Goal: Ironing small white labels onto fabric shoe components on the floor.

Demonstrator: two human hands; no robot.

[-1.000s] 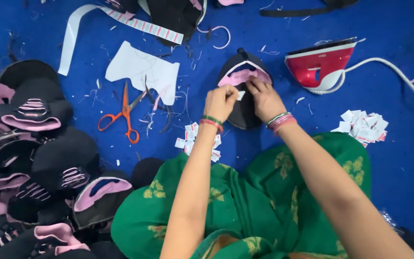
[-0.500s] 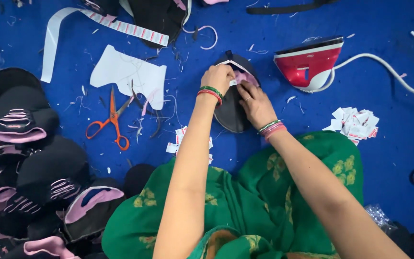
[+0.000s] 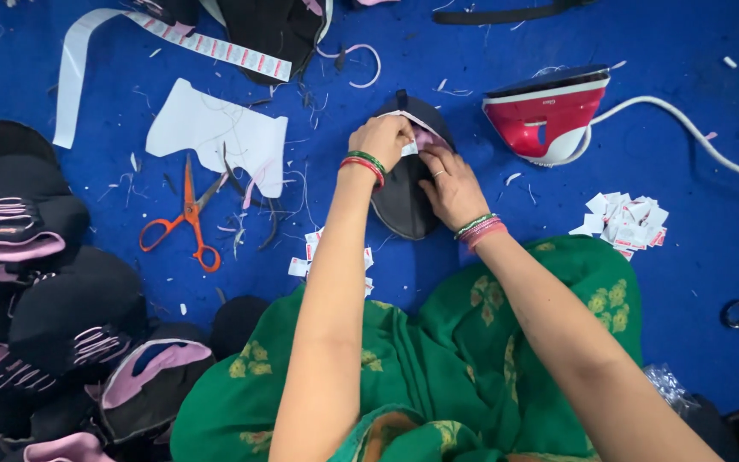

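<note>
The blue cloth floor is the widest thing under me, and my green patterned garment spreads over the part of it nearest my body. To the left of the black shoe upper I am working on lies a heap of black-and-pink shoe uppers, too many and too overlapped to count exactly. Just right of that upper stands one red and white clothes iron, its white cord trailing further right. Left of the upper lie one white paper pattern piece, one long white strip and one pair of orange-handled scissors. Two small piles of white labels sit near the upper: one to its right, one to its lower left. The upper itself is dark, rounded and domed, with pink lining at its far edge, lying on the floor straight ahead of my knees. My left hand curls over its far edge, fingers bunched and pinching a small white label against the lining. My right hand rests on the upper, fingers pressed together and flat, touching the label.
</note>
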